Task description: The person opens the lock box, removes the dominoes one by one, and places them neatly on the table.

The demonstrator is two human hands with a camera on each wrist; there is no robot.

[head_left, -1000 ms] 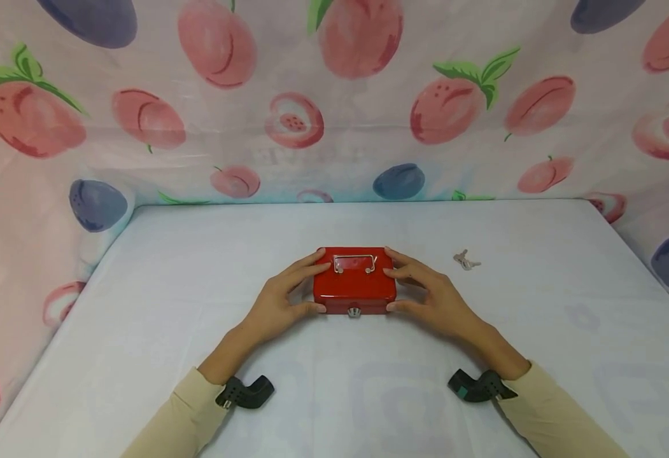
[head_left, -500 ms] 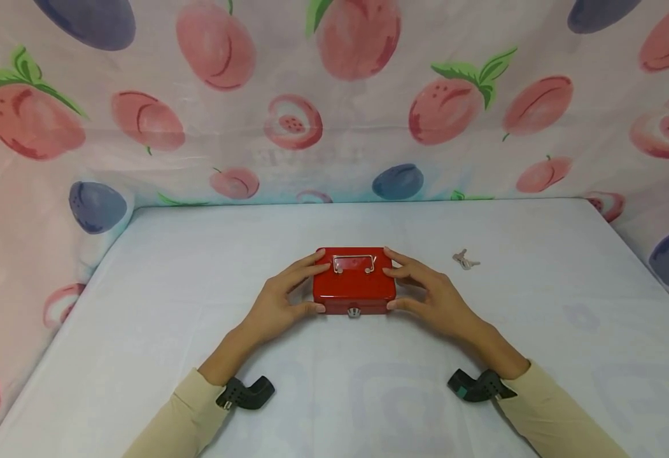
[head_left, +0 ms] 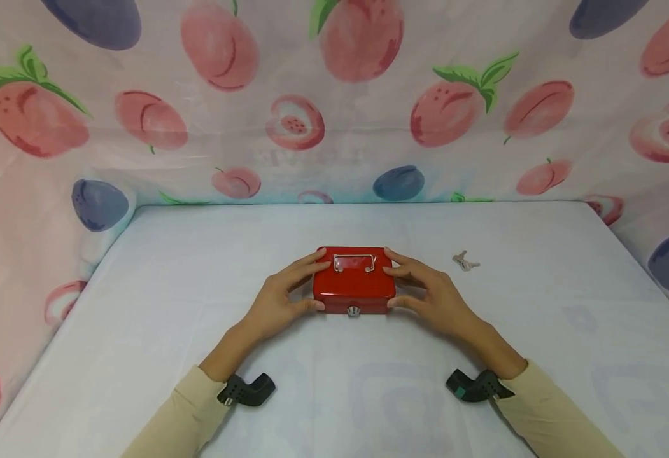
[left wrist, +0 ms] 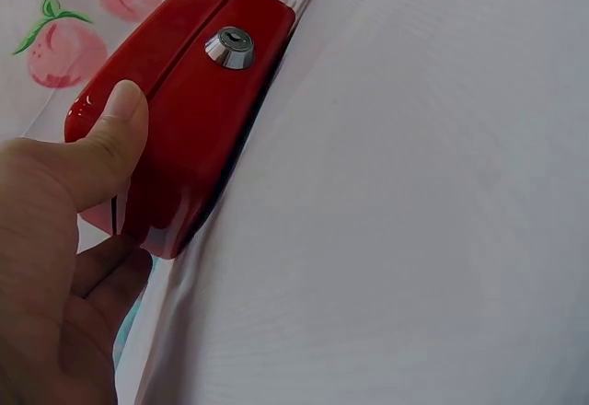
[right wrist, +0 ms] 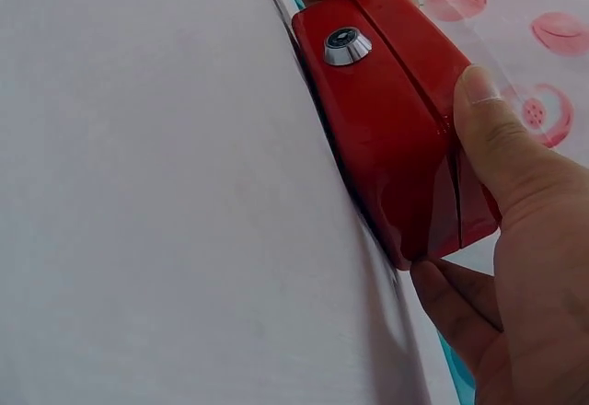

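Observation:
A red metal cash box sits on the white-covered table in the head view, its lid down. A thin wire handle lies on top, and a silver keyhole lock juts from the front face. My left hand grips the box's left end, thumb at the front corner and fingers along the side and lid. On the opposite end my right hand holds it the same way. In the right wrist view, the right thumb presses the front edge near the lid seam.
A small bunch of keys lies on the tabletop to the right of the box, beyond the right hand. Behind the table hangs a fruit-printed cloth, which also runs down both sides.

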